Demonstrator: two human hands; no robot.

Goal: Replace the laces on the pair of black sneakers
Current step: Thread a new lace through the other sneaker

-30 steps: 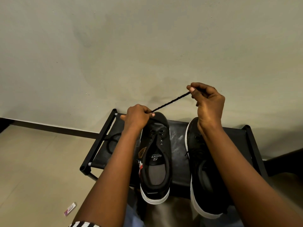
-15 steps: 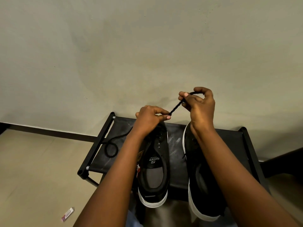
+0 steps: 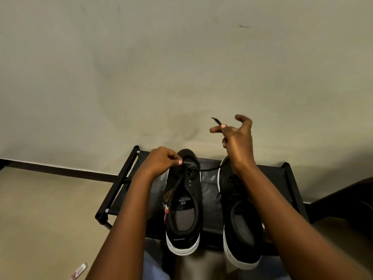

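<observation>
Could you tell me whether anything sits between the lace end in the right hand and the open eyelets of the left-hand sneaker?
Nothing visible does. The right hand pinches the lace above the stand; only bare fabric lies between it and the eyelets of the sneaker.

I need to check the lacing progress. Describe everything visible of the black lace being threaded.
The black lace is a thin, round, cord-like string. It runs from the front eyelets of the left sneaker, where the left hand pinches it, rightward across the black rack and passes behind the right hand. That hand's grip holds it near the end, with the tip sticking up past the fingers. The visible span looks fairly taut, slightly sagging.
</observation>
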